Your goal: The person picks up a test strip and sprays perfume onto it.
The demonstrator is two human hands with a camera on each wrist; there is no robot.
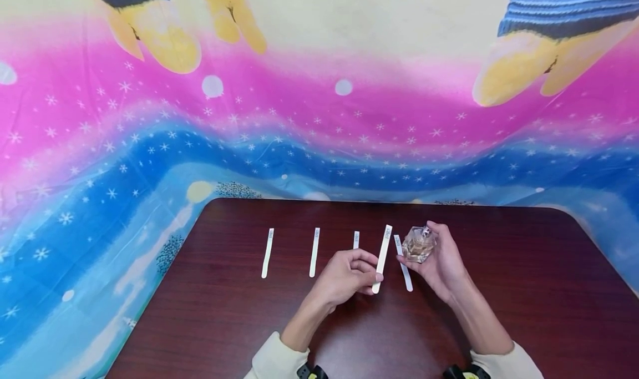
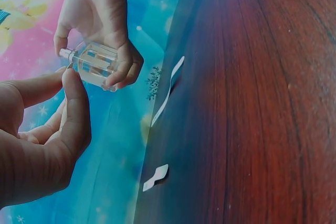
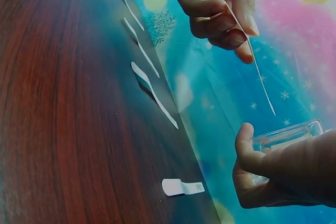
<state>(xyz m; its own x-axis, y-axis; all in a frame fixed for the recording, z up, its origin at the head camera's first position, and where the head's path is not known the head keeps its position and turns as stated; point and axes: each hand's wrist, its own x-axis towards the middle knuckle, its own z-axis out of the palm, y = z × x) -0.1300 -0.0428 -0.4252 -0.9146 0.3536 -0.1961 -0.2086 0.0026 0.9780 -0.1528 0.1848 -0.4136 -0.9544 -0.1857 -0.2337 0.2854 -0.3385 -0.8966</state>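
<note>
While the left hand (image 1: 344, 276) pinches a white strip (image 1: 383, 257), the right hand (image 1: 446, 265) grips a glass bottle (image 1: 418, 246). Four more strips (image 1: 268, 253) lie on the surface (image 1: 199, 318).

the head view looks forward and down from the near side of the table (image 1: 199, 323), wide enough for the left hand (image 1: 344, 276), the right hand (image 1: 444, 262) and the patterned cloth (image 1: 319, 118) behind. the left wrist view looks close past its own hand, turned sideways, table on the picture's right; the right wrist view, also close, is turned the opposite way, table on the left. all three share both hands and the glass bottle (image 1: 417, 247).
</note>
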